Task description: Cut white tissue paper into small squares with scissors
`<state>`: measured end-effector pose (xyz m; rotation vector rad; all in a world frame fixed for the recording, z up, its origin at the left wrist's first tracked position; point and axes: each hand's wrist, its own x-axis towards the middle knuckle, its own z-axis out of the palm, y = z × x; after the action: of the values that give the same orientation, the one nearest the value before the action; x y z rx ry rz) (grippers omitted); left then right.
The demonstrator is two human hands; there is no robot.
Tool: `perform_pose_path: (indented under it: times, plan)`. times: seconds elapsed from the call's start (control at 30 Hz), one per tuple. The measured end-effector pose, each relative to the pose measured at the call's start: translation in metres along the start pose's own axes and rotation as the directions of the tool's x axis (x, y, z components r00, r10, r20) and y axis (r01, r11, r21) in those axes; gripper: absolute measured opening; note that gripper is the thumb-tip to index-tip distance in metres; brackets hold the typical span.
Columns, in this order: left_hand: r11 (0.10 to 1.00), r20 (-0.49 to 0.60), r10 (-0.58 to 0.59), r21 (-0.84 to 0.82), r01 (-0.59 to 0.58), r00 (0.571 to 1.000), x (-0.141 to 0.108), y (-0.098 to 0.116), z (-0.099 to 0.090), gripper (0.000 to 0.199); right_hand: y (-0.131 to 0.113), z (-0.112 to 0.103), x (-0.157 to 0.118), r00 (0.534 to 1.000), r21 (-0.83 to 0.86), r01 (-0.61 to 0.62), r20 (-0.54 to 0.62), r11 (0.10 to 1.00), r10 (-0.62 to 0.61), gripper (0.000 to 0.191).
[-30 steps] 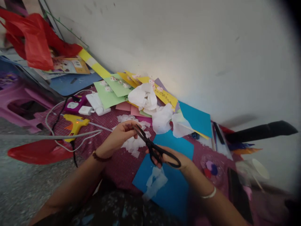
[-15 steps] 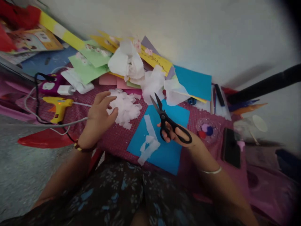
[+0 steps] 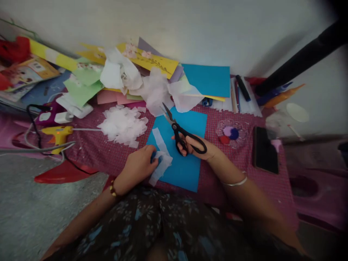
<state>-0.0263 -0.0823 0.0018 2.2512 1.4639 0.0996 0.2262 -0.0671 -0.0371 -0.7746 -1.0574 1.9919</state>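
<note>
Your right hand (image 3: 193, 142) is wrapped round scissors (image 3: 174, 127), blades parted; to its left, your half-curled left hand (image 3: 136, 167) touches white paper strips (image 3: 164, 165), grip unclear.

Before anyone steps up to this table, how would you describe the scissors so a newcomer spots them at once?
On the dark red checked tablecloth, find the nearer blue sheet. Over it, the right hand holds the scissors, tips pointing forward and left. Black and looped at the grip end, they stand apart from the white strips nearby.
</note>
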Motion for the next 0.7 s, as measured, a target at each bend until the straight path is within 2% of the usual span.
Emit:
perform_pose_path:
  times: [0.07, 0.13, 0.23, 0.33, 0.47, 0.57, 0.63, 0.7]
  plan:
    - [0.99, -0.036, -0.047, -0.137, 0.042, 0.998, 0.008, -0.007, -0.005, 0.014, -0.002, 0.001, -0.002, 0.999, -0.072, 0.032, 0.017, 0.997, -0.031, 0.059]
    - [0.917, -0.068, -0.117, -0.39, 0.081, 0.991, 0.015, -0.022, -0.016, 0.016, -0.006, 0.003, -0.005, 0.998, -0.189, 0.06, 0.039, 0.98, -0.054, 0.059]
    - [0.719, -0.091, -0.252, -0.684, 0.124, 0.963, 0.015, -0.049, -0.038, 0.021, -0.01, 0.01, -0.01, 0.997, -0.37, 0.053, 0.079, 0.927, -0.026, 0.059]
    - [0.459, -0.065, -0.373, -0.88, 0.123, 0.926, 0.01, -0.071, -0.051, 0.02, -0.008, 0.018, -0.011, 0.993, -0.412, 0.035, 0.117, 0.91, 0.015, 0.067]
    - [0.185, -0.032, -0.395, -0.982, 0.046, 0.918, 0.005, -0.086, -0.049, 0.02, -0.006, 0.034, -0.007, 0.983, -0.448, 0.016, 0.169, 0.894, 0.067, 0.068]
    - [0.009, -0.102, -0.397, -0.994, -0.108, 0.912, 0.002, -0.089, -0.047, 0.012, -0.011, 0.05, -0.001, 0.974, -0.513, -0.045, 0.169, 0.857, 0.152, 0.068]
    - [-0.023, -0.174, -0.373, -0.98, -0.197, 0.911, -0.002, -0.091, -0.048, 0.011, -0.018, 0.059, 0.006, 0.965, -0.568, -0.087, 0.155, 0.818, 0.21, 0.068]
    - [0.002, -0.252, -0.33, -0.964, -0.266, 0.91, -0.006, -0.093, -0.051, 0.014, -0.024, 0.066, 0.016, 0.954, -0.607, -0.128, 0.14, 0.784, 0.265, 0.069]
